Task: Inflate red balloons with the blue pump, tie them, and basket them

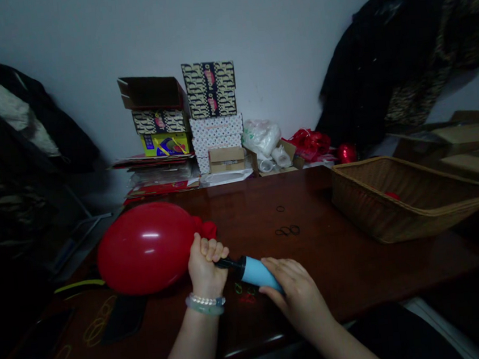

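A large inflated red balloon [146, 249] lies over the left part of the dark brown table [318, 274]. My left hand [208, 263], with bracelets at the wrist, is closed at the balloon's right end, around its neck and the black nozzle of a light blue hand pump [260, 274]. My right hand [296, 290] is wrapped round the pump's blue barrel. Smaller red balloon material [208, 229] shows just above my left fingers. Black rubber bands [288, 231] lie beyond the pump, and small green and red bands are beneath it.
A wicker basket [418, 212] with something red inside stands at the right. Stacked boxes [217, 130], plastic bags [261, 137] and red bundles [310, 142] line the wall. Yellow bands [96, 330] and a dark flat object [123, 317] lie at the left. Clothes hang on both sides.
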Action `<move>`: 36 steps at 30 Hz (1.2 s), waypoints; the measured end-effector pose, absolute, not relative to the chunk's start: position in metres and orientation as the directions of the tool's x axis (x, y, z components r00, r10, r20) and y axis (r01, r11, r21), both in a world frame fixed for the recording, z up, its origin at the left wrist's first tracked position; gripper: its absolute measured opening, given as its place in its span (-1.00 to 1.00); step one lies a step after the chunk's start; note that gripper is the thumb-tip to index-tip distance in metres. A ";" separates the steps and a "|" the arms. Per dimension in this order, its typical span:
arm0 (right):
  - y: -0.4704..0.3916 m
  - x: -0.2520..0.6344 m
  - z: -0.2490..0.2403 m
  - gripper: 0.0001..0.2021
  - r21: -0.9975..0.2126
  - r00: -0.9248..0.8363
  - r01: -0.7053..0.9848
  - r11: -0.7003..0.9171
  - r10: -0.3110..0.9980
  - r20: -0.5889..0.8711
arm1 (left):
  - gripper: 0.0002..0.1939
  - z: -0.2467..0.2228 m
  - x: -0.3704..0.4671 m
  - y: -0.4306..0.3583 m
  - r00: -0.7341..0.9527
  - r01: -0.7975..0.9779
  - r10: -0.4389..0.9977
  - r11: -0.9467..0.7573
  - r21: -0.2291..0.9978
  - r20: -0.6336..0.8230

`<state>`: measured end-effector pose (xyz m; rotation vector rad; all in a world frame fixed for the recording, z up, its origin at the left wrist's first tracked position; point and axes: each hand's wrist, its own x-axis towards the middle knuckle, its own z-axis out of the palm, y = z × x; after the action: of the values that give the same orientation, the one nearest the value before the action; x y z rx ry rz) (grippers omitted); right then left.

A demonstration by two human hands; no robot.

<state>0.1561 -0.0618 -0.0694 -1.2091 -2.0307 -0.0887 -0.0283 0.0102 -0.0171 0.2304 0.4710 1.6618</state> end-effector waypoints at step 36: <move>-0.066 0.161 -0.072 -0.62 -0.266 -0.255 0.790 0.552 0.691 0.676 | -0.53 -0.014 -0.028 0.007 -0.141 -0.894 0.983 -0.075 0.441 -0.119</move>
<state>0.1608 -0.0663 -0.0724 -1.1913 -2.0064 -0.1611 -0.0275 0.0071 -0.0142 0.2390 0.4781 1.6502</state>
